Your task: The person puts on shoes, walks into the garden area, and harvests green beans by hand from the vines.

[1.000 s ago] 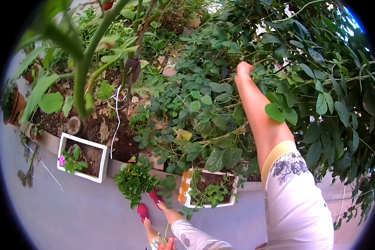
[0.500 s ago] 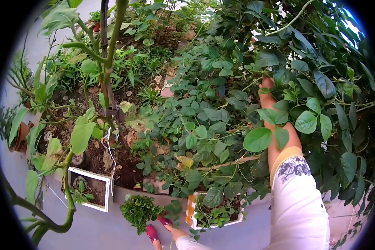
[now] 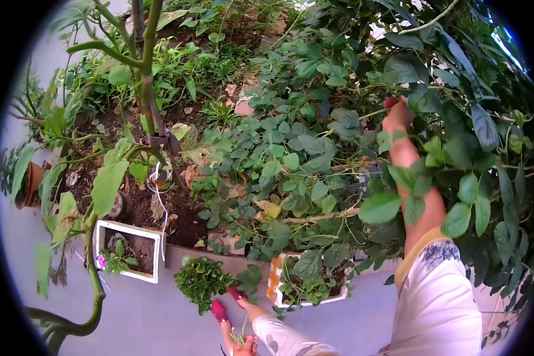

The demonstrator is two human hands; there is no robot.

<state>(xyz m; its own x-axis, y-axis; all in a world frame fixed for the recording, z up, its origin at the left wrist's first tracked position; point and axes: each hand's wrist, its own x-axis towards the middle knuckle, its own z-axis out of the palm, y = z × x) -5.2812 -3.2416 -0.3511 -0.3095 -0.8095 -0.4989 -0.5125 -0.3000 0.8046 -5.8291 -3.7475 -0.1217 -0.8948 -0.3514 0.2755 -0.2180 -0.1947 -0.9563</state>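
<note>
My right hand [image 3: 399,114] reaches far forward into a dense climbing plant [image 3: 314,145] with broad green leaves. Its fingers look bent, and leaves partly hide them. A small red thing [image 3: 390,102] shows at the fingertips, too small to name. Low in the view, near my legs, my left hand [image 3: 245,346] is closed around several thin green stems [image 3: 240,336]; the frame's lower edge cuts it off.
A white-rimmed planter box [image 3: 159,261] stands on the left, and another box [image 3: 271,285] with an orange-checked side in the middle. A leafy bushy plant [image 3: 200,283] is by my red shoes [image 3: 219,310]. A thick stem [image 3: 150,101] rises at left.
My right hand has shifted slightly right within the leaves, and the red thing now shows at its fingers. My left hand with the green stems has come into view at the bottom.
</note>
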